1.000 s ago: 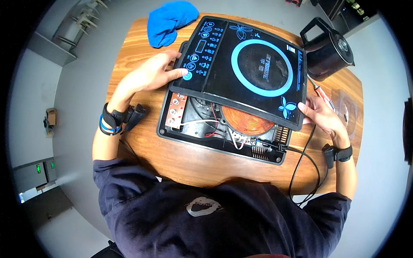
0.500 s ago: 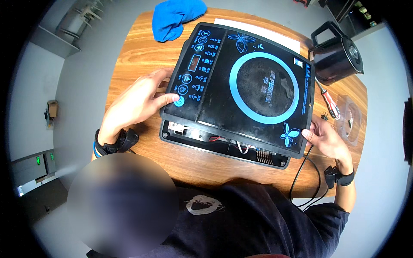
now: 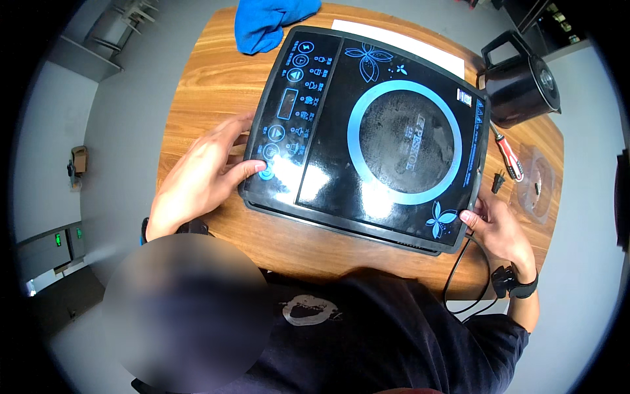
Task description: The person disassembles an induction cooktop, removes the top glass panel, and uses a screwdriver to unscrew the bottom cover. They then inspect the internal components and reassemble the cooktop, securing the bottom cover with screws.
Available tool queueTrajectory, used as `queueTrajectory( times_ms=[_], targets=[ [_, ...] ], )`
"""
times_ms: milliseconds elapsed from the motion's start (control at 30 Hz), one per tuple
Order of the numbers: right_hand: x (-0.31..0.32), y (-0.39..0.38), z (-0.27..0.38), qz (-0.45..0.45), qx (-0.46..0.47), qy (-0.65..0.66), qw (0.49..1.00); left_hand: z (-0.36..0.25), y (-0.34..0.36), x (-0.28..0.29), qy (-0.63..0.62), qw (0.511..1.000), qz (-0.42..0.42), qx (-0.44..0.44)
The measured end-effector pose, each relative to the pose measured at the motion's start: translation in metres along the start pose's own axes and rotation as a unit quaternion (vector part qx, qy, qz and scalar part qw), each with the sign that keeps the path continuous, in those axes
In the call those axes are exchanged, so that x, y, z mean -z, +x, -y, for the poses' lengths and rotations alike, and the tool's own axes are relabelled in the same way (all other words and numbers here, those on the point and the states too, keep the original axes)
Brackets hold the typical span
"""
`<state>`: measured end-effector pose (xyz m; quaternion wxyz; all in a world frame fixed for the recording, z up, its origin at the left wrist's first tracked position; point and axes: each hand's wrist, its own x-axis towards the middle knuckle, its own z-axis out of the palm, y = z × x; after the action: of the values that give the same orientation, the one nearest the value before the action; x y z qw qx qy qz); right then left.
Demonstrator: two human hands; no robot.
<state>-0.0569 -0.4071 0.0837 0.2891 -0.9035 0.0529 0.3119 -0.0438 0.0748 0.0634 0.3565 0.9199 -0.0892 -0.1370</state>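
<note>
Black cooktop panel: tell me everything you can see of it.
The cooktop panel is a glossy black, glass-looking square with a dark rim, a blue ring, blue flowers and, along its left, touch symbols and a display. It lies nearly flat over a black base, visible along the near edge. The left hand holds its left edge; the right hand, its near right corner.
</note>
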Motion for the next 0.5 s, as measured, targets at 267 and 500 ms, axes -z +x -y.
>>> queueTrajectory(
  times_ms=[267,500],
  targets=[
    [0.001,0.013,-0.019,0.031,0.049,0.012,0.998,0.001,0.003,-0.007,0.065,0.998,0.004,-0.009],
    [-0.001,0.021,-0.028,0.026,0.054,0.055,0.997,0.015,0.009,-0.016,0.024,1.0,0.014,-0.002]
  ],
)
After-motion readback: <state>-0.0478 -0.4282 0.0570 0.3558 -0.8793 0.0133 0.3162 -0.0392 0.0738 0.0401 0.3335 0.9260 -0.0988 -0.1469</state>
